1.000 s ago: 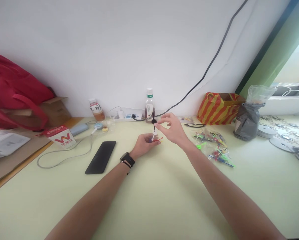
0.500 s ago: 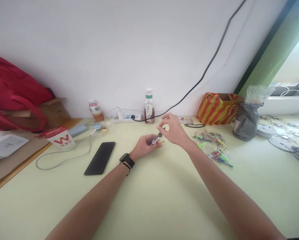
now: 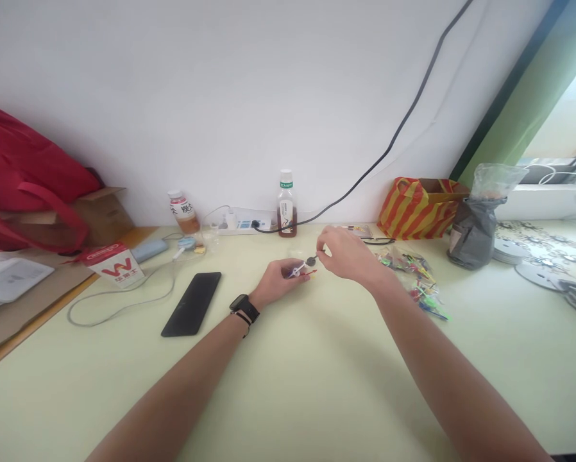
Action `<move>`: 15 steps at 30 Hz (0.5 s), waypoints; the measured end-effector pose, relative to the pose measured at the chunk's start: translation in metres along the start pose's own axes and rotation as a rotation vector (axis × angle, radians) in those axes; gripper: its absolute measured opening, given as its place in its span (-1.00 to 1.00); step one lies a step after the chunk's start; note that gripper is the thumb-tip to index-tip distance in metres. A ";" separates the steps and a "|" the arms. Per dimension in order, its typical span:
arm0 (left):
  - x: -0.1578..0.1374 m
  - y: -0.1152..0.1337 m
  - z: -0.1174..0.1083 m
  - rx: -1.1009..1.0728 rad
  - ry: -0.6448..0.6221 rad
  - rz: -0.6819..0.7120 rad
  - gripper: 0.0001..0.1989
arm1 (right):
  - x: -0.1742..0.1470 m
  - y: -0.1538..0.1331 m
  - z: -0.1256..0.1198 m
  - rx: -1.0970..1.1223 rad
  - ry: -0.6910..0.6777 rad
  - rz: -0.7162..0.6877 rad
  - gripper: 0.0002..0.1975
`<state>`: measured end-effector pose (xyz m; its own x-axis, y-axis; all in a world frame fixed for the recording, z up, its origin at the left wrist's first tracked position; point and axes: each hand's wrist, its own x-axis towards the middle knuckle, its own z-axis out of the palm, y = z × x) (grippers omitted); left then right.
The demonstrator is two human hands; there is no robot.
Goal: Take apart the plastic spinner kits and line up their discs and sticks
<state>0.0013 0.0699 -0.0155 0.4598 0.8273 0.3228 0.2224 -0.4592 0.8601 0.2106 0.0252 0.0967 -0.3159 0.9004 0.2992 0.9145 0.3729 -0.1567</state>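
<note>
head view: white piece [image 3: 296,271], left hand [image 3: 276,282] grasping; dark disc [image 3: 310,261], right hand [image 3: 346,253] pinching its edge; likely light, fragile, best held centrally.

A small white piece [image 3: 296,271] with a red, pointed arm [image 3: 312,273] slanting up to the right sits gripped in the left hand [image 3: 279,280], and a round, dark disc [image 3: 310,261] – just beside it, whether touching is unclear – reaches the right hand's [image 3: 343,253] pinched fingertips.

A phone [image 3: 192,304] lies left of the hands [image 3: 276,281], a bottle [image 3: 287,208] behind them.
</note>
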 end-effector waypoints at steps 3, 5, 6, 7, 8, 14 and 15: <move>0.001 -0.002 -0.001 0.004 -0.010 0.004 -0.60 | -0.003 0.001 -0.005 -0.007 -0.070 0.002 -0.87; 0.001 -0.003 -0.001 0.008 -0.018 0.003 -0.62 | -0.005 0.000 -0.009 -0.017 -0.068 -0.002 -0.85; 0.001 -0.004 -0.001 0.007 -0.021 -0.002 -0.62 | -0.005 0.000 -0.011 -0.018 -0.046 -0.007 -0.84; 0.001 -0.005 -0.002 0.004 -0.022 -0.010 -0.62 | -0.006 -0.001 -0.013 -0.012 -0.011 -0.014 -0.84; 0.001 -0.006 -0.002 -0.001 -0.021 -0.020 -0.62 | -0.006 -0.001 -0.015 0.000 0.033 -0.026 -0.84; 0.002 -0.007 -0.001 -0.090 -0.025 -0.054 -0.55 | -0.005 -0.007 -0.024 0.102 0.221 -0.046 -0.85; 0.002 -0.006 -0.001 -0.110 -0.022 -0.051 -0.55 | -0.004 -0.007 -0.023 0.120 0.207 -0.046 -0.83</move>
<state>0.0000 0.0742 -0.0198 0.4691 0.8409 0.2699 0.1506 -0.3773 0.9138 0.2112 0.0133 0.1183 -0.2864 0.8213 0.4934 0.8601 0.4473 -0.2453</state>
